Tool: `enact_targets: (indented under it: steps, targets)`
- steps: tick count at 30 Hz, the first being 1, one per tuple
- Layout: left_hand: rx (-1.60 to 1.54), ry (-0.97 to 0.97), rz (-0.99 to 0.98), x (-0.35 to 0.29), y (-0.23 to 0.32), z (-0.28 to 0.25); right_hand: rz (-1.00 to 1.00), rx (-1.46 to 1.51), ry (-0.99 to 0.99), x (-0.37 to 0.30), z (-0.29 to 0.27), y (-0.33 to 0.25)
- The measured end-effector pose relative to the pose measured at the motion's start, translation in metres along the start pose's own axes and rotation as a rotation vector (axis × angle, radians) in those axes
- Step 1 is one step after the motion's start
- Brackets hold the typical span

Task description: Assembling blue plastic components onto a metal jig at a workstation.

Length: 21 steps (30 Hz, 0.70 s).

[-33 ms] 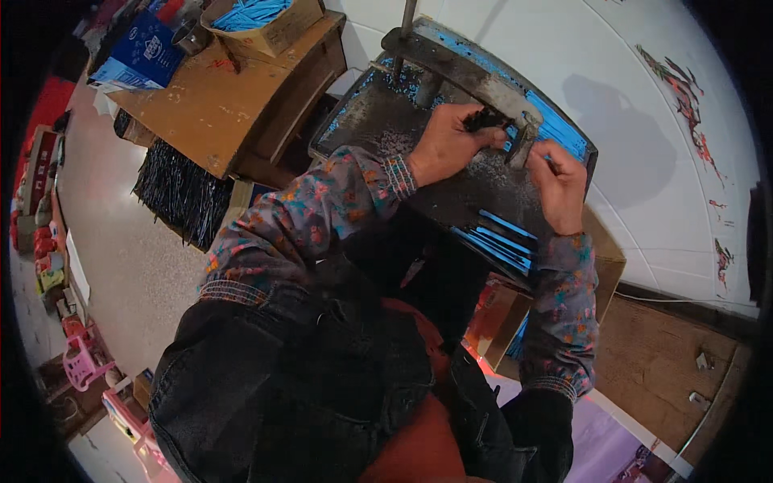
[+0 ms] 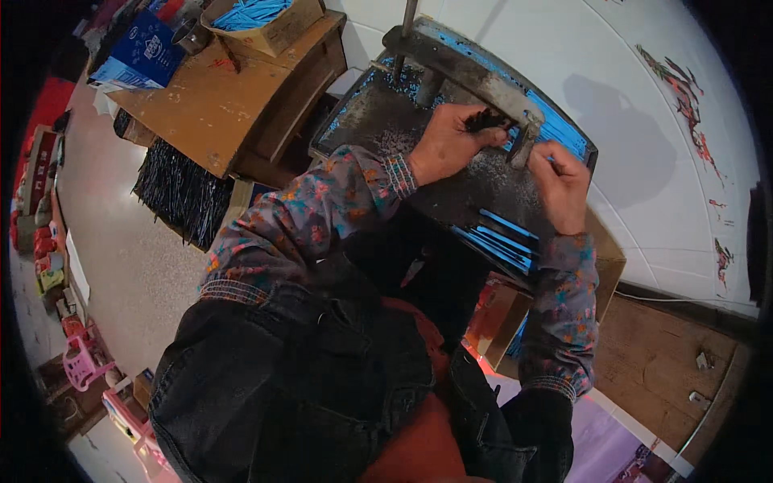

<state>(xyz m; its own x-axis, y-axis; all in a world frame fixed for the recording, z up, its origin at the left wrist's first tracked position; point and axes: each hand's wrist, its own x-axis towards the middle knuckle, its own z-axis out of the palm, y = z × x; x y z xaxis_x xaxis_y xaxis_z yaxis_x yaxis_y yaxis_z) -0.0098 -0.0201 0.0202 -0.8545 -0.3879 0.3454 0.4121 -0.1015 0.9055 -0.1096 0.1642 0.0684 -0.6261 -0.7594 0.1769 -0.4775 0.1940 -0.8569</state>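
Observation:
My left hand (image 2: 444, 146) is closed around a bunch of thin black pieces (image 2: 485, 121) whose ends stick out past the thumb. Its fingertips are beside the head (image 2: 527, 143) of a dark metal lever arm (image 2: 467, 66) on the worktable. A bit of blue shows between the thumb and that head. On the head's other side, my right hand (image 2: 561, 183) has thumb and forefinger pinched together. What it pinches is too small to make out. Long blue strips (image 2: 560, 129) lie behind the head, along the table's far edge.
The dark worktable (image 2: 378, 121) carries blue scraps. More blue strips (image 2: 499, 245) lie at its near edge. Left stands a wooden desk (image 2: 189, 109) with a carton (image 2: 270, 36) of blue strips and a blue box (image 2: 145, 48). Below is a heap of black strips (image 2: 183, 193). A white wall borders the right.
The lever's head between my hands has shifted very slightly to the right. Both hands stay almost where they were.

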Motion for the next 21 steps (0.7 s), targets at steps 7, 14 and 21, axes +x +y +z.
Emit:
enact_targets:
  steps: [7, 14, 21]
  targets:
    - [0.162, -0.137, 0.009, 0.0, 0.001, -0.003, -0.312, -0.406, -0.116, -0.011, -0.008, 0.028]
    - [-0.011, -0.208, -0.006, -0.003, 0.002, -0.004, -0.338, -0.852, -0.101, -0.016, -0.004, 0.052]
    - [-0.09, -0.14, -0.039, 0.002, -0.003, -0.004, -0.31, -0.455, 0.065, -0.019, 0.007, -0.005]
